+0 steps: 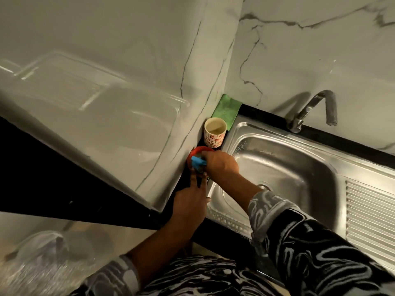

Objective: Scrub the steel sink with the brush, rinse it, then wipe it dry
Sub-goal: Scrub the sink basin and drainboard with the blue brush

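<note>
All the action sits just off the left rim of the steel sink [277, 167], on the dark strip of counter there. The right hand [220, 165] has crossed over the basin's left edge, and its fingers are closed around the blue brush [197, 163], which is down in a shallow red tub [198, 149]. I read that as loading it with cleaner, though what's in the tub is hidden. The left hand [189, 199] comes up from the sink's near-left corner with its fingers straight and spread, tips at the tub's near side, apparently steadying it. The brush looks small, light and plastic, likely slick once wet, so a firm pinch across its body beats a fingertip hold, especially when bearing down on smooth steel. The basin itself shows only a few droplets near its left wall, and the drain [264, 186] peeks out beside the right sleeve, so scrubbing looks not yet begun. Beyond the tub, off the sink's far-left corner, stands a flowered cup [214, 133], and behind it lies the green cloth [227, 110], soft and foldable and ready for the drying. The tap [316, 107] rises behind the sink's back rim, and the ribbed drainboard [369, 210] runs off to its right.
</note>
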